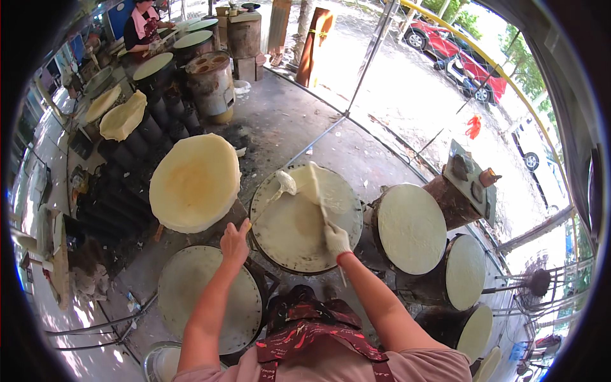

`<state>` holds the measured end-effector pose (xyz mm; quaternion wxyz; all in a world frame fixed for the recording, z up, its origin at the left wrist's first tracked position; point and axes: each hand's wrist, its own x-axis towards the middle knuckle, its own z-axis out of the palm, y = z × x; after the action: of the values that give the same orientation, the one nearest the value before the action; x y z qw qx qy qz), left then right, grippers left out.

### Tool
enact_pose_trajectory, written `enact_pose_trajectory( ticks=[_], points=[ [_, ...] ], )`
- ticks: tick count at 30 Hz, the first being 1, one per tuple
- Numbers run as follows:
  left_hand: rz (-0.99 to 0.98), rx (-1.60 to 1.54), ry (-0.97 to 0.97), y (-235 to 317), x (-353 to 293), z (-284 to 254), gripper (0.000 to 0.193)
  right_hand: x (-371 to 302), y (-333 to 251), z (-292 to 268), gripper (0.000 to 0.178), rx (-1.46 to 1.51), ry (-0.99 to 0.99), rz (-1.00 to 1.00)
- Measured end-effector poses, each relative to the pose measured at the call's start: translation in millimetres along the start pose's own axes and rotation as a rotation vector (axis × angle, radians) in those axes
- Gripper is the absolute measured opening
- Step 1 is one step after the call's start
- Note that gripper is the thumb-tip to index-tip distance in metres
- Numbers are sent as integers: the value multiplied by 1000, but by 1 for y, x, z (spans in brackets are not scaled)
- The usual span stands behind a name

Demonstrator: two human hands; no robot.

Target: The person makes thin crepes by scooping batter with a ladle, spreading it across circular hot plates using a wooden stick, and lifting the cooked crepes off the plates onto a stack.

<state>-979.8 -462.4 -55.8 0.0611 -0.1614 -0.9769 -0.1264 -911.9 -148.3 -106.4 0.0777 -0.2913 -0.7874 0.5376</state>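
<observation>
Over a round griddle in front of me, my bare left hand is closed on the handle of a ladle. The ladle's batter-coated bowl is above the griddle's upper left part. My right hand, in a white glove with a red band at the wrist, grips a long pale spreader stick. Its far end meets wet, pale batter on the griddle's far side. Thin residue covers the nearer surface. To the left sits a thick stack of round flatbreads, browned in the middle.
Another round griddle stands at lower left, above a batter bucket. On the right, a batter-covered griddle neighbours several more. Dark cylindrical briquettes line the left. A rusty drum stands farther back, near another person.
</observation>
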Motion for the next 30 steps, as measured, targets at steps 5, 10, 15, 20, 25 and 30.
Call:
enact_pose_trajectory(
  ticks=[5,10,15,20,25,30],
  points=[
    [-39,15,33,-25,-51,-13,56,3,-53,-48,35,48,-439,260],
    [-98,-211,-43,-19,-83,-19,50,22,-16,-28,35,80,-205,46],
    [-178,-477,148,-3,-124,-10,37,17,-47,-52,36,-62,-648,89],
    [-535,-769,73,42,-120,-30,19,57,-10,-57,37,-28,-251,-168],
    [-716,-1008,125,58,-134,6,17,54,-45,-50,38,-209,-777,-158],
    [-853,-867,150,85,-152,0,18,108,-47,-77,33,51,-490,263]
  ],
)
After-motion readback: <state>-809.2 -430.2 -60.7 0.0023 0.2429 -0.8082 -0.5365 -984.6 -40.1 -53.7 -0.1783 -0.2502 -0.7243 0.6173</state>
